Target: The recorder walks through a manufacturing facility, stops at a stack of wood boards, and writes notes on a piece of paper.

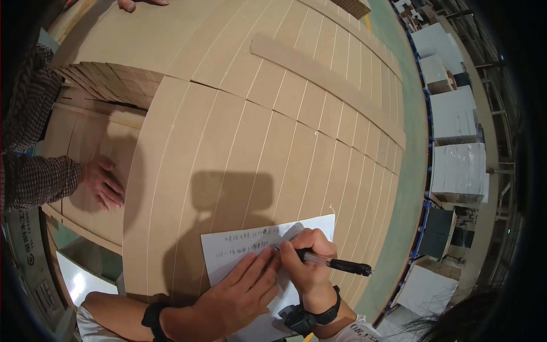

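Observation:
A white sheet of paper [228, 259] with several handwritten lines lies on top of stacked brown boards [273, 148]. My left hand [242, 290] rests flat on the sheet, fingers stretched out toward the writing. In my right hand [307, 265] is a black and clear pen [342, 265], gripped between thumb and fingers. The pen's tip touches the paper by the last written line, close to my left fingertips. Both wrists carry dark bands.
At the left, another person's hand [103, 182] in a checked sleeve lies on a lower board. More fingers [137, 4] show at the top edge. A long loose strip [325, 85] crosses the stack. White stacked panels [456, 117] stand beyond the green floor [415, 148] at right.

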Tool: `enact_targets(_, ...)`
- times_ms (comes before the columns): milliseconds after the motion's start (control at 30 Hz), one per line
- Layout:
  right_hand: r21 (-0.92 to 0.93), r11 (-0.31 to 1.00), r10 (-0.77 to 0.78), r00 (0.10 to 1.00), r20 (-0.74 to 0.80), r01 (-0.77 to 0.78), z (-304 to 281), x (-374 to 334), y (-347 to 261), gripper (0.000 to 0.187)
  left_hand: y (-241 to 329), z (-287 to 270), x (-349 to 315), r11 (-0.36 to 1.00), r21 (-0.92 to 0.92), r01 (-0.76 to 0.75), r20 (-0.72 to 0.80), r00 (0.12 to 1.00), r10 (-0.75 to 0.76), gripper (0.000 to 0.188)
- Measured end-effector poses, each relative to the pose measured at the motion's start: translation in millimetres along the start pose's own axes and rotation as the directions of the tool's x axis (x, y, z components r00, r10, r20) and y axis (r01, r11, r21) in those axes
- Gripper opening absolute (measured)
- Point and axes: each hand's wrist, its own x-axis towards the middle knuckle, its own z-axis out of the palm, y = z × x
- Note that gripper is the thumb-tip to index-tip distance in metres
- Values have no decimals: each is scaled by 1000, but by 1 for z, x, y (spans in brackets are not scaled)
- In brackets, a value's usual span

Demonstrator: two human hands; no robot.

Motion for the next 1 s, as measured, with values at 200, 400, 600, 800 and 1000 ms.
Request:
enact_targets(200,-52,998,33,999,30,-32,0,0,-1,20,-3,8,0,999,-40,8,-68,998,-10,47)
enact_targets(400,23,1000,1,1000,-2,-1,3,0,-2,17,-3,-8,-1,1000,-23,0,-19,1000,-1,48)
enact_targets(600,261,962,134,973,-186,-83,2,4,2,19,4,-1,-3,1000,-20,15,-26,1000,-15,50)
enact_targets(800,572,795,314,944,-104,-202,-18,10,-11,14,34,-6,-24,975,178,132,86,985,-149,62)
enact_targets(1000,387,907,261,944,-200,-169,-34,-27,-58,13,34,6,-36,976,154,157,55,984,-167,59)
